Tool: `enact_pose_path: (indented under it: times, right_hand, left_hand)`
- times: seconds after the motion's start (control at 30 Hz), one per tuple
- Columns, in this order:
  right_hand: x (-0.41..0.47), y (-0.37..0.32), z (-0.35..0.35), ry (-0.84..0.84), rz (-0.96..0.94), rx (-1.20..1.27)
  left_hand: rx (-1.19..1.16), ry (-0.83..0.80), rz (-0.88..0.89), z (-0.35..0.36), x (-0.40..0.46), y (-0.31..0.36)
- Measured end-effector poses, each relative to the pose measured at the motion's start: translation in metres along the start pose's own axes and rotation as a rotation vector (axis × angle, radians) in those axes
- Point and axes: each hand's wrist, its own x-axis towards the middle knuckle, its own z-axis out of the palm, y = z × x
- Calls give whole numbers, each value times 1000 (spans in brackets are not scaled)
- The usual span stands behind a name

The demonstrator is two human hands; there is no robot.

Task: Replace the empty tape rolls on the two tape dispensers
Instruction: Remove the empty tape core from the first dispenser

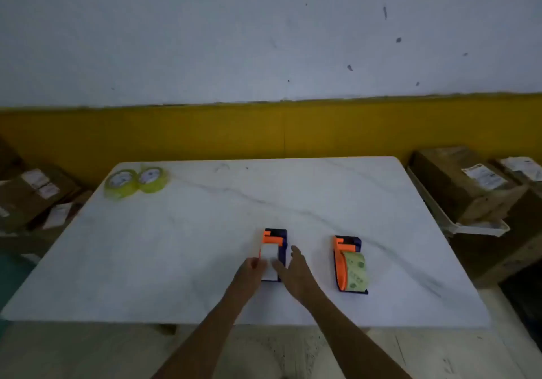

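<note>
I am standing at a white marble-patterned surface (pixel 205 261), looking down at my two bare forearms reaching forward. Both of my hands meet at an orange and dark blue tape dispenser (pixel 274 239) that lies directly in front of me. My left hand (pixel 249 271) is curled against the dispenser's left side, fingers bent as if pinching the pale, nearly white roll (pixel 269 257) seated in it; I cannot tell for sure that the grip is closed. My right hand (pixel 294 273) is open, fingers spread, resting along the dispenser's right edge with the thumb touching the pale roll.

To the right of my right hand, apart from it, lies a second tape dispenser (pixel 347 264) of the same colours, carrying a pale green printed roll (pixel 355 270). Far beyond my left hand, at the far left corner of the surface, two fresh yellow-green tape rolls (pixel 135 181) sit touching each other. Cardboard boxes (pixel 466 185) are stacked off both sides of the surface.

I judge this to be the opening step: freeing the spent roll from the first dispenser. The next move seems to call for my right hand to steady the body while my left hand works the roll off its hub, before I reach far forward and left for a fresh roll.
</note>
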Motion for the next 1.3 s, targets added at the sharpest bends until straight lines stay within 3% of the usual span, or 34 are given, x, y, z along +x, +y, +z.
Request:
enact_pose_path:
  times: [0.17,0.37,0.53,0.67,0.8,1.03,1.17,1.3]
  right_hand:
    - [69,65,33,12,-34,-70]
    - [44,27,16,167,-30,-162]
    - [49,24,-6,277,-43,22]
    - [53,13,-29,351,-107,204]
    - [58,-21,-26,267,-184,302]
    - [91,-82,52,58,-172,485]
    - [125,-109,111,-20,-152,486]
    - [160,-128,165,67,-91,496]
  left_hand:
    - [-149,-59,-65,-5,19,6]
    - [-270,-56,-72,-20,34,41]
    - [-64,30,-6,-21,45,19]
    - [58,-69,7,-18,43,-1]
    - [154,-192,19,-37,40,-3]
    - [63,-87,508,-128,65,37]
    - [-133,80,436,-181,104,26]
    - [13,205,273,-253,179,11]
